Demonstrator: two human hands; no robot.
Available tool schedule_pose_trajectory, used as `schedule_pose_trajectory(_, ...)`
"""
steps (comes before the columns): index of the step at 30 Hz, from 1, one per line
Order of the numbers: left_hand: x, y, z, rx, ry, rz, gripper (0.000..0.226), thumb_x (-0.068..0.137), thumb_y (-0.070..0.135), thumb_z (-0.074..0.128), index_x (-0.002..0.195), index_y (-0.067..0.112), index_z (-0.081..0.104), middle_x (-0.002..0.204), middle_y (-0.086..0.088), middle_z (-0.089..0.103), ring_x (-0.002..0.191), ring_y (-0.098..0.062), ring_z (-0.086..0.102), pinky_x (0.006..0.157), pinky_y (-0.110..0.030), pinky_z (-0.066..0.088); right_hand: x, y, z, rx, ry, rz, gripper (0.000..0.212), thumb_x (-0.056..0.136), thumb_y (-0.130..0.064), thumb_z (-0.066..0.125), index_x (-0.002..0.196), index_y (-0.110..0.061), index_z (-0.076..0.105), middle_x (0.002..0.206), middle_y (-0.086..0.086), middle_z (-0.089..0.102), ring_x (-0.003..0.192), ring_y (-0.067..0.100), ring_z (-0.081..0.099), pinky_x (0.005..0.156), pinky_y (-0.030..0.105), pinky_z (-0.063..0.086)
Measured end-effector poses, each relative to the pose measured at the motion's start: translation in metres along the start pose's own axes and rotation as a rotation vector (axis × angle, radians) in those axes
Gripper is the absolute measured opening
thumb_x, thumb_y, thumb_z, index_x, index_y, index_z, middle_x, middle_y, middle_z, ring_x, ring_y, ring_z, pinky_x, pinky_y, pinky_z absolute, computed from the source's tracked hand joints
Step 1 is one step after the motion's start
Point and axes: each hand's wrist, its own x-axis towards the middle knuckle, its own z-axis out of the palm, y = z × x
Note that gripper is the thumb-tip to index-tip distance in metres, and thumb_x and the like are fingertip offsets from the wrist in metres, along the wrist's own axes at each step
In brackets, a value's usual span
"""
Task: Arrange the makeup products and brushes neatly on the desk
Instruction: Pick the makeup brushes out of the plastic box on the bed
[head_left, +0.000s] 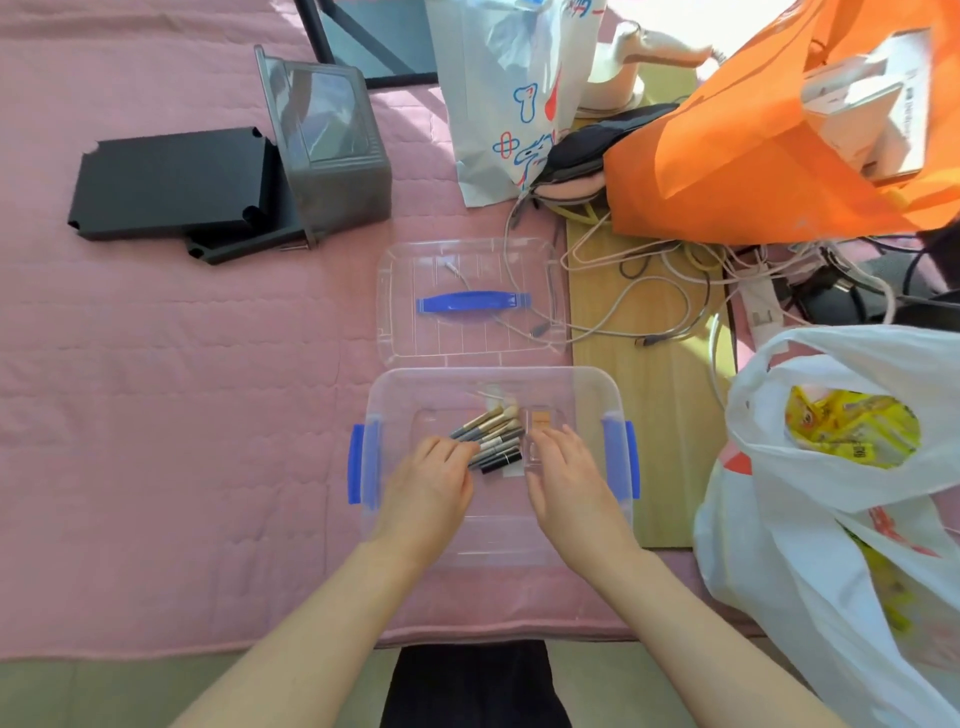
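Under everything we see a pink quilted cover (182, 389). A bulging white plastic bag (831, 519) slumps well off to the right of the hands. Both hands reach into a clear box (493, 538) with 2 blue latches, and they fill its near half. Its lid (415, 270) lies flat on the cover, just beyond the box's far edge.

Our left hand (428, 486) is palm down, and its fingers lie over the handle ends of the brushes (491, 428). From this angle we cannot tell whether the fingers pinch the handles or only rest on them. Our right hand (569, 480) is relaxed with the fingers spread, and it holds nothing. It sits just to the right of the bundle.

The brushes lie on the box floor between the 2 hands, packed side by side. Their long axis runs from the left fingertips away and to the right, so the bristles are at the far end. Nearest to us in the bundle, 2 dark tubes (501, 460) lie closer to straight across. A small clear case (543, 421) with tan contents sits just past the right fingertips.

We judge the left hand to be the nearer one for lifting the bundle by its handles. The right hand is better placed for the case.
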Motion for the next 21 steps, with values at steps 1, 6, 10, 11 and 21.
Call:
schedule_pose_trajectory(1, 0.000, 0.000, 0.006, 0.002, -0.050, -0.015, 0.027, 0.078, 0.000, 0.066, 0.105, 0.005, 0.069, 0.091, -0.009, 0.068, 0.092, -0.032, 0.062, 0.066, -0.041, 0.054, 0.002, 0.004, 0.003, 0.007, -0.030, 0.032, 0.049, 0.096, -0.011, 0.046, 0.143, -0.010, 0.033, 0.146, 0.006, 0.037, 0.139, 0.021, 0.027, 0.112, 0.027, 0.022)
schedule_pose_trajectory(6, 0.009, -0.002, 0.038, 0.115, -0.299, -0.096, 0.035, 0.095, 0.022, 0.043, 0.128, 0.022, 0.053, 0.123, 0.003, 0.057, 0.116, -0.022, 0.046, 0.087, -0.037, 0.045, 0.021, 0.019, 0.010, 0.086, -0.180, 0.207, 0.039, 0.095, -0.010, 0.045, 0.133, -0.006, 0.041, 0.132, 0.012, 0.046, 0.120, 0.029, 0.047, 0.099, 0.039, 0.040)
schedule_pose_trajectory(10, 0.023, 0.000, 0.055, 0.172, -0.372, -0.051, 0.040, 0.094, 0.022, 0.043, 0.134, 0.023, 0.047, 0.127, 0.002, 0.053, 0.117, -0.023, 0.044, 0.088, -0.038, 0.043, 0.042, 0.023, 0.017, 0.071, -0.201, 0.228, 0.040, 0.094, -0.005, 0.044, 0.134, -0.005, 0.039, 0.136, 0.015, 0.040, 0.121, 0.034, 0.047, 0.097, 0.039, 0.041)
schedule_pose_trajectory(11, 0.027, 0.000, 0.058, 0.186, -0.380, -0.028, 0.041, 0.094, 0.021, 0.044, 0.134, 0.022, 0.047, 0.128, 0.002, 0.052, 0.117, -0.024, 0.044, 0.088, -0.038, 0.043, 0.047, 0.024, 0.020, 0.050, -0.201, 0.203, 0.045, 0.092, -0.002, 0.045, 0.136, -0.006, 0.036, 0.140, 0.015, 0.036, 0.124, 0.033, 0.044, 0.101, 0.039, 0.039)
schedule_pose_trajectory(21, 0.039, -0.010, 0.075, 0.313, -0.412, 0.087, 0.033, 0.095, 0.015, 0.039, 0.126, 0.015, 0.050, 0.124, -0.002, 0.050, 0.116, -0.025, 0.042, 0.080, -0.036, 0.038, 0.061, 0.033, 0.047, -0.265, -0.234, 0.116, 0.085, 0.082, 0.001, 0.059, 0.150, -0.011, 0.010, 0.152, 0.015, 0.017, 0.141, 0.034, 0.015, 0.115, 0.038, 0.023)
